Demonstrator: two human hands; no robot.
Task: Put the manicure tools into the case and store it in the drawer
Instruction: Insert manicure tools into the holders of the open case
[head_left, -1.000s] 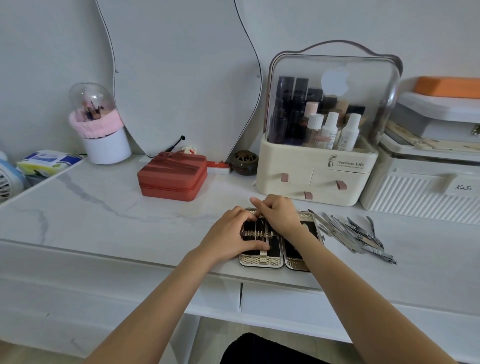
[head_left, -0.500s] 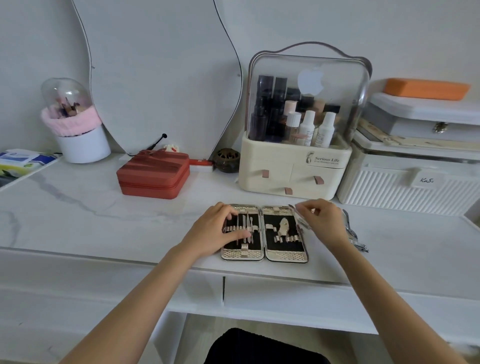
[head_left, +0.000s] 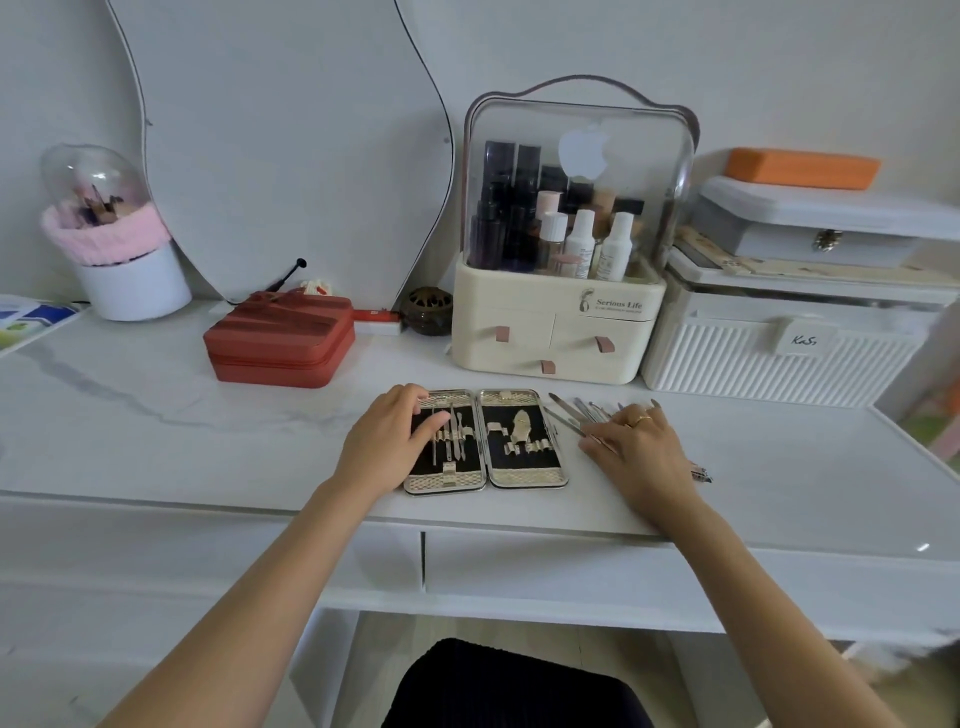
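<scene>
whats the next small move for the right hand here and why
Probably pinch one tool from the loose tools under the right hand and carry it to the open case: its right half shows empty clips, and the left hand rests on the left half.

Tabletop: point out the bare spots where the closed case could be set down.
Free: the marble left of the case, in front of the red box, and the right stretch before the ribbed white box. Crowded: the loose tools under the right hand, and the back row.
</scene>
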